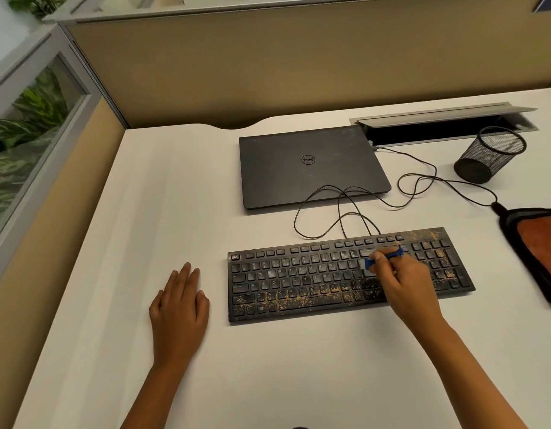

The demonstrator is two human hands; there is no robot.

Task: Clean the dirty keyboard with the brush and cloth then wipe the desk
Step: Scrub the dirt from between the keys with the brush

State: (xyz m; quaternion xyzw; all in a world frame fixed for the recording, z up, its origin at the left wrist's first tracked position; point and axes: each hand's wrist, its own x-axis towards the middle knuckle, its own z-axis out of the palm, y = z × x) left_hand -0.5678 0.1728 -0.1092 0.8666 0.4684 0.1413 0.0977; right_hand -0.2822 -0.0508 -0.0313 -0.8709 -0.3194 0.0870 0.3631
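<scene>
Keyboard [345,274], speckled with crumbs, lies on our white desk [144,212] before the closed laptop [311,167]; our right hand [401,280] pinches the blue brush [381,258] over its right-centre keys, our left hand [181,301] rests flat beside it, and the orange cloth [540,239] lies far right
</scene>
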